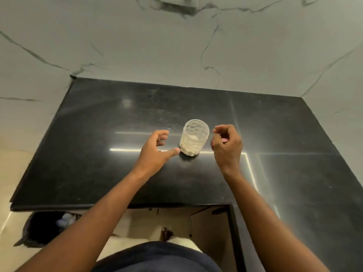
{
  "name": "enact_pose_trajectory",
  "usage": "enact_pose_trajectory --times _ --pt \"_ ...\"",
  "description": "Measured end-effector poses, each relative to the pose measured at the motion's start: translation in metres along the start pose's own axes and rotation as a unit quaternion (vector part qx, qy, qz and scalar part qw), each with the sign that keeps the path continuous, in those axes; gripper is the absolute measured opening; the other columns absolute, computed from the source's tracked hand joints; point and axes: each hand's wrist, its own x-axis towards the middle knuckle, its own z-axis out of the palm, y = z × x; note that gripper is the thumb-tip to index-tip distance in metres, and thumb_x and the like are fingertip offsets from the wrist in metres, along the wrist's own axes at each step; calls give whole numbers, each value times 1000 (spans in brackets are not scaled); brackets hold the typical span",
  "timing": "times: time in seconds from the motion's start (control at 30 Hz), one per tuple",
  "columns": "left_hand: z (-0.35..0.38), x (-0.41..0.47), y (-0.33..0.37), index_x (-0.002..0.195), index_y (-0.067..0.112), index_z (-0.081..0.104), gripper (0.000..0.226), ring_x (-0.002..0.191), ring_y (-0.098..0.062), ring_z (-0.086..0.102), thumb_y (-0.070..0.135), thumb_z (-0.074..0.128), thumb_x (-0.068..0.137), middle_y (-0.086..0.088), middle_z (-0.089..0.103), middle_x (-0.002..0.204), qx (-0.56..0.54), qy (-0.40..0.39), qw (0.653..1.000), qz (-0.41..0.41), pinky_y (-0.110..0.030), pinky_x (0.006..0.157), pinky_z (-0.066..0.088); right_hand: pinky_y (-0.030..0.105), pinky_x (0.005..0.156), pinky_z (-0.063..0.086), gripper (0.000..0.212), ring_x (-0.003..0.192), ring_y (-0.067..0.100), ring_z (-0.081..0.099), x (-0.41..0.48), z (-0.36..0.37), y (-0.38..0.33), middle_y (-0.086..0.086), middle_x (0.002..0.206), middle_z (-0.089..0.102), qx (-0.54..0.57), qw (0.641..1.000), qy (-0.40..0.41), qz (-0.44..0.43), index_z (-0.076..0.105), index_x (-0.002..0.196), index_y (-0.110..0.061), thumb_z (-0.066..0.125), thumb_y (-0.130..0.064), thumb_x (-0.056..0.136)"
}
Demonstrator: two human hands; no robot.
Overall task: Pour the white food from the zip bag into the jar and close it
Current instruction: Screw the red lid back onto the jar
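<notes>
A clear patterned jar (194, 137) stands upright on the black counter (98, 154), its mouth uncovered, holding white food in its lower part. My left hand (157, 150) is just left of the jar with fingers spread, the thumb tip almost touching the jar's base. My right hand (226, 143) is just right of the jar, curled around a pink lid (224, 139) that shows only as slivers between the fingers. No zip bag is visible.
A veined marble wall (176, 46) rises behind and to both sides of the counter. Below the counter's front edge are a dark bin (45, 228) on the floor at left and an open cabinet space (176, 218).
</notes>
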Motion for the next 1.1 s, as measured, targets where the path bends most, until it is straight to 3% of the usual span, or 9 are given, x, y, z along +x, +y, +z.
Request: enact_pose_trajectory --times 0.1,0.17,0.23,0.3,0.43,0.6,0.7,0.87,1.1 --pt "16 21 5 146 30 48 83 132 -12 50 32 94 76 6 52 143 0 -33 999 -30 -28 102 43 40 95 54 38 105 23 66 40 -6 38 5 115 70 -150 979 -131 41 70 121 -14 62 -5 85" --pt "24 34 3 149 32 43 96 139 -12 44 35 97 71 4 47 151 4 -60 998 -29 -25 103 41 47 108 44 57 134 31 50 58 -5 60 10 142 55 -281 923 -259 38 61 138 -24 70 -19 82" --pt "31 44 0 153 35 37 108 144 -13 39 41 100 65 2 41 160 16 -87 996 -19 -22 102 39 56 113 39 73 148 31 33 66 -4 76 8 159 38 -374 858 -349 39 50 148 -35 74 -31 79" --pt "38 51 -1 156 36 31 119 149 -15 36 48 100 60 3 37 165 32 -103 994 -8 -32 112 38 57 112 42 77 148 32 33 69 -3 88 7 161 34 -400 832 -381 42 46 151 -39 76 -34 80" --pt "55 60 -2 155 36 33 121 144 -15 46 48 101 56 8 47 157 24 -101 994 24 -44 119 43 45 99 52 69 130 28 51 70 -7 93 4 142 50 -340 896 -285 20 57 143 -38 74 -40 76" --pt "71 65 -6 137 45 49 98 120 5 59 49 101 55 23 62 132 13 -56 996 62 -23 98 53 30 86 54 76 112 15 56 75 -22 64 -3 132 47 -60 986 -140 74 52 141 -39 82 -46 72" --pt "75 65 -7 133 50 49 90 115 19 55 47 100 59 30 61 127 26 -27 997 73 -11 89 46 22 75 52 61 107 14 61 75 -23 35 0 124 53 51 992 -91 73 52 119 -36 82 -52 68" --pt "73 65 -10 139 45 50 91 115 15 60 44 99 62 25 64 129 22 -28 996 86 -8 86 51 26 85 53 39 114 11 57 61 -15 14 -5 125 58 -44 979 -171 -99 59 84 -20 81 -50 72" --pt "74 67 -11 135 49 51 86 111 2 67 42 98 63 21 66 125 23 -25 995 91 -33 93 62 28 85 55 51 107 9 57 57 -2 0 -6 127 60 -129 935 -279 -174 60 111 -26 83 -52 73"
